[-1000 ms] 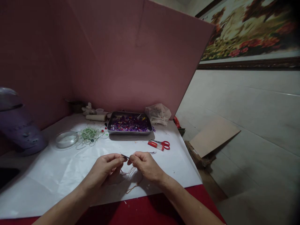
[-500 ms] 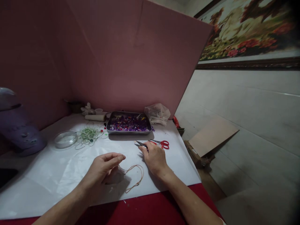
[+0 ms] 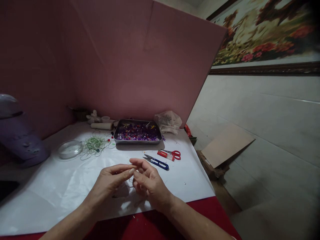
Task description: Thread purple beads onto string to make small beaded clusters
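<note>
My left hand (image 3: 113, 178) pinches a thin brown cord (image 3: 130, 181) between thumb and fingertips. Against those fingertips, my right hand (image 3: 150, 181) has its thumb and curled fingers closed at the same cord. Most of the cord is hidden by the hands; a bit of loop shows just below the fingertips. Dark blue thread snips (image 3: 158, 163) lie on the white sheet right beyond my right hand. Farther back are red-handled scissors (image 3: 176, 154) and a red lighter (image 3: 165, 155), side by side.
A dark metal tray (image 3: 138, 142) of purple beads stands at the back. Left of it are a tangle of green thread (image 3: 95, 144), a clear round dish (image 3: 70, 149) and a purple tumbler (image 3: 22, 136). A plastic bag (image 3: 168, 121) sits at the tray's right.
My right hand has let go of the thread snips, leaving them on the sheet, and has moved left and nearer to meet my left hand at the cord. The left hand has barely moved.
</note>
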Action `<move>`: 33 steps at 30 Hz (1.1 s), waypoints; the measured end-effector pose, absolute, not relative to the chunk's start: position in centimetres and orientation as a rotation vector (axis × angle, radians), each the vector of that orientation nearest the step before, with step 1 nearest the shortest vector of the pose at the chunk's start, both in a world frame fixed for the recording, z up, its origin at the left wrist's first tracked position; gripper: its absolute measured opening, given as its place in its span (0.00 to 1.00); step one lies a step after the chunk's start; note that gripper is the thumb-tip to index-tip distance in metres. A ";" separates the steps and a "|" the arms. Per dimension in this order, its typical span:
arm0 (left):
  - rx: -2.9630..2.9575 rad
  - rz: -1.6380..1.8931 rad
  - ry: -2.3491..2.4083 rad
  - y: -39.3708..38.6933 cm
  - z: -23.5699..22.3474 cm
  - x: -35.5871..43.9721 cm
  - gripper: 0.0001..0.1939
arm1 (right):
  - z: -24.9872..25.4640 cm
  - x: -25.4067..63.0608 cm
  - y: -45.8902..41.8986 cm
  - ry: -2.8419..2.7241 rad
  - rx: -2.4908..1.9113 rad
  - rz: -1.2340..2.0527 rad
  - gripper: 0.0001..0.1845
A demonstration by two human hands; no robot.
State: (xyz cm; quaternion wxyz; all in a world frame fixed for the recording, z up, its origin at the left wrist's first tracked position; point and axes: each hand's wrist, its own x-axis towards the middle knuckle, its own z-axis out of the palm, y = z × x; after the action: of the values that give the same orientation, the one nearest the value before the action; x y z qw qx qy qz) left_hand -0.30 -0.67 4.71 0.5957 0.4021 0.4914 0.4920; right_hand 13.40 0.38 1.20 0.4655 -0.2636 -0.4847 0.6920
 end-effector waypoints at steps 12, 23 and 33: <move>0.793 1.109 1.001 0.0 2.6 -0.4 0.11 | 0.8 13.4 0.9 -1.229 -0.876 1.461 0.12; 0.903 1.108 1.032 0.0 2.9 -0.4 0.14 | 1.2 13.7 0.3 -1.466 -0.993 1.056 0.08; 0.975 1.081 1.120 0.0 2.7 -0.5 0.15 | 1.3 13.9 -0.3 -1.715 -1.020 0.697 0.04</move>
State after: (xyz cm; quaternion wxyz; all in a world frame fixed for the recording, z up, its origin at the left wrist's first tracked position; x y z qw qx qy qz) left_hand -0.53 0.04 2.66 0.6070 0.4217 0.4846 0.4678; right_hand 13.86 -0.27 1.30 0.4914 -0.4204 -0.7067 0.2871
